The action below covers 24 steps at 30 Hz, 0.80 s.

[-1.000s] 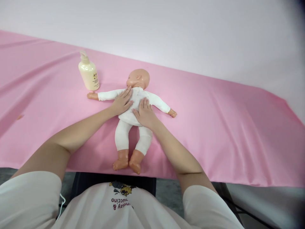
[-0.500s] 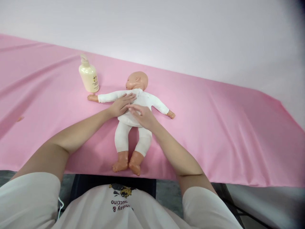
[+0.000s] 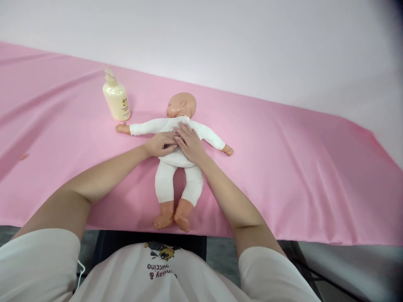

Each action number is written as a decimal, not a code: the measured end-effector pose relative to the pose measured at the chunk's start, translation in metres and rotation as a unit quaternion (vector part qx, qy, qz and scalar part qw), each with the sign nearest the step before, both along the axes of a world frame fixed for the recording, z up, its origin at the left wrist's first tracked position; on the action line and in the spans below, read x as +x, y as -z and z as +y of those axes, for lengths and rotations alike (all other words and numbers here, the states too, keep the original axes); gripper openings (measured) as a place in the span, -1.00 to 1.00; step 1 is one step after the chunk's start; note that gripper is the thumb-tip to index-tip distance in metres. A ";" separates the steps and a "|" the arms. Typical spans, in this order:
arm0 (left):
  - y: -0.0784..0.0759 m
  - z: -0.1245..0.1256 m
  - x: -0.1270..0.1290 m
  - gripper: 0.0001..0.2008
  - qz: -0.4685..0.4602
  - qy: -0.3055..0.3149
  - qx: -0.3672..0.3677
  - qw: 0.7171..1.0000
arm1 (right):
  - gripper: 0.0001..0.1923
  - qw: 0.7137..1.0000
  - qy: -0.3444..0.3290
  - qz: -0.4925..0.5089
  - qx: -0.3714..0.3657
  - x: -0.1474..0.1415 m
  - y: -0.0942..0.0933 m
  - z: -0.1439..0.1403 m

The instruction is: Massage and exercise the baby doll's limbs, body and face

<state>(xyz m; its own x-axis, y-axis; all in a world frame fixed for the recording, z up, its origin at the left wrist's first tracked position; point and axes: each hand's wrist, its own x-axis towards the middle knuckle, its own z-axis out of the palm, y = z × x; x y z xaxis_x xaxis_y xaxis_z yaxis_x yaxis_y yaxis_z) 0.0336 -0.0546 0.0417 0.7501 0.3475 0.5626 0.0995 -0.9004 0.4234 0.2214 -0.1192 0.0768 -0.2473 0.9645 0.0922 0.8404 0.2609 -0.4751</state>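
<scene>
the doll [image 3: 179, 160] lies on the pink cloth [image 3: 283, 176], feet [image 3: 165, 216] by the near edge. farther up, the left hand [image 3: 160, 144] and right hand [image 3: 191, 144] rest on its torso [image 3: 175, 158], loosely spread, grasping nothing, seemingly touching, though i can't quite tell which overlaps. this handling looks under way, unfinished; how much remains doesn't show. beyond, a pump bottle [image 3: 116, 100] stands upright, untouched.

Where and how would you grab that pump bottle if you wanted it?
I'd probably grip the bottle around its body, below the pump, bringing the left hand from the left: it stands upright, and the doll's arm ends just in front.
</scene>
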 end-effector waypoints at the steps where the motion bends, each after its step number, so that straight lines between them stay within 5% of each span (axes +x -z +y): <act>1: 0.000 0.001 0.000 -0.65 0.002 -0.008 -0.004 1.000 | -0.39 0.999 0.031 -0.009 -0.001 -0.003 0.001 -0.001; 6: 0.005 0.005 0.000 -0.62 0.000 -0.016 -0.008 1.000 | -0.29 0.988 0.135 -0.062 -0.030 -0.016 0.003 -0.009; 11: 0.016 0.017 -0.002 -0.55 -0.016 -0.086 -0.019 0.996 | -0.22 0.975 0.156 -0.149 -0.057 -0.028 -0.007 -0.027; 18: 0.024 0.030 -0.005 -0.41 0.012 -0.136 -0.040 0.990 | -0.26 0.962 0.117 -0.238 -0.071 -0.049 -0.027 -0.067; 24: -0.003 0.011 0.001 -0.56 0.046 -0.231 -0.034 0.971 | -0.45 0.967 -0.020 -0.232 -0.104 -0.039 -0.067 -0.085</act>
